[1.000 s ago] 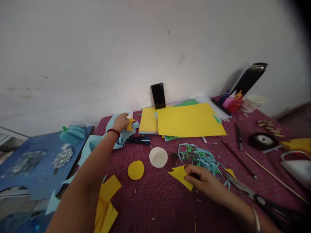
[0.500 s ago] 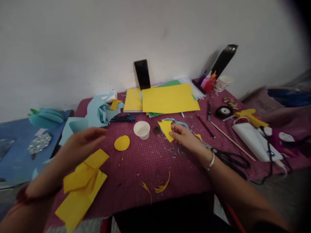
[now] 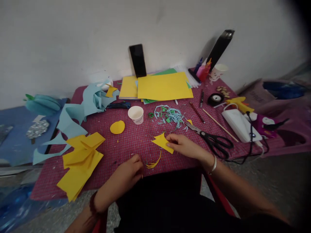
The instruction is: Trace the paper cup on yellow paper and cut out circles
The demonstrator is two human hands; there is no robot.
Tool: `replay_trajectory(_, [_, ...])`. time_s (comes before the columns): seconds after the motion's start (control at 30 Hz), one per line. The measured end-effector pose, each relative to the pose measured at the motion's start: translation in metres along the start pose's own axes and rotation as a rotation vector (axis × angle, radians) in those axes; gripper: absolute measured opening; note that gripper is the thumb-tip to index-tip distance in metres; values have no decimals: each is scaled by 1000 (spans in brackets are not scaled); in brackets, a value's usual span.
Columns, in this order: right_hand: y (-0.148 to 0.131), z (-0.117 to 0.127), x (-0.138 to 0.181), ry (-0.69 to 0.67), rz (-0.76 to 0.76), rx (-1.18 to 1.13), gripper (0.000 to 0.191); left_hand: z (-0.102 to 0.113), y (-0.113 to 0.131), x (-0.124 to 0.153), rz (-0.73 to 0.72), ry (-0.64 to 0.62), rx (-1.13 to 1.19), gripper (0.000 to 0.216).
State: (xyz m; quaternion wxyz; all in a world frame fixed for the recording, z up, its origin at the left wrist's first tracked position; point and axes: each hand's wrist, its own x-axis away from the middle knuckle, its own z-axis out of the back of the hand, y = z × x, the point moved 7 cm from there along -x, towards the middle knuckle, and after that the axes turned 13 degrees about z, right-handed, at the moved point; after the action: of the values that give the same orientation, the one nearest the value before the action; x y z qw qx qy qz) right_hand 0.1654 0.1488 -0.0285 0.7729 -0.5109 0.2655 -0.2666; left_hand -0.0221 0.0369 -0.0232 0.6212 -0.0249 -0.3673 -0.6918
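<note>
Left hand [image 3: 132,169] curls in front of the paper cup [image 3: 136,116], grip unclear; right of the cup, right hand [image 3: 184,145] pinches yellow paper [image 3: 161,142] near scissors [image 3: 203,133].

Yellow paper scrap [image 3: 160,141] pinched in your right hand [image 3: 186,146]

Your left hand [image 3: 131,171] curls just beside thin yellow slivers [image 3: 155,164] at the near edge of the worktop [image 3: 138,140]. Left of that hand lie folded yellow sheets [image 3: 82,157]; farther back, a yellow disc [image 3: 117,127] sits near a white cup [image 3: 138,119]. To the right, black-handled scissors [image 3: 203,133] lie beside blue shreds [image 3: 175,117].
</note>
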Motion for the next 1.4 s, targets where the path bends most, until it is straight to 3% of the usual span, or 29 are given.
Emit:
replay_trajectory(0.1, [8,-2,3,36,-12,-22,8,5,-3,-8,-7,3,97,17])
replay_trajectory(0.2, [12,0,6,78,-23,-37,9,17,-3,-14,84,178,211,17])
replay_trajectory(0.27, [10,0,8,106,-26,-28,9,17,7,-19,115,241,220,12])
replay_trajectory(0.37, [7,7,4,148,-27,8,5,2,35,-28,68,208,79,2])
replay_trajectory(0.5, [10,43,-16,258,-44,99,10,-15,54,-35,10,182,-86,16])
replay_trajectory(0.63, [11,94,-32,377,-56,275,32,-16,48,-36,-1,148,-35,21])
replay_trajectory(0.73, [4,116,-22,478,-32,409,39,1,39,-40,-17,125,108,19])
replay_trajectory(0.83, [-3,114,-1,501,5,516,29,35,41,-52,-62,206,201,16])
replay_trajectory(0.93, [-4,103,23,454,30,597,22,73,60,-78,-107,364,191,15])
replay_trajectory(1.03, [-1,101,48,416,9,735,21,96,88,-116,-116,461,149,13])
replay_trajectory(1.13, [8,104,69,352,-62,886,20,106,112,-149,-128,518,125,11])
replay_trajectory(1.2, [15,105,78,298,-110,949,21,108,122,-159,-159,549,118,30])
replay_trajectory(1.3, [21,105,84,276,-140,986,22,104,128,-158,-213,576,68,54])
replay_trajectory(1.4, [24,110,88,305,-149,985,24,92,126,-145,-212,559,-5,51])
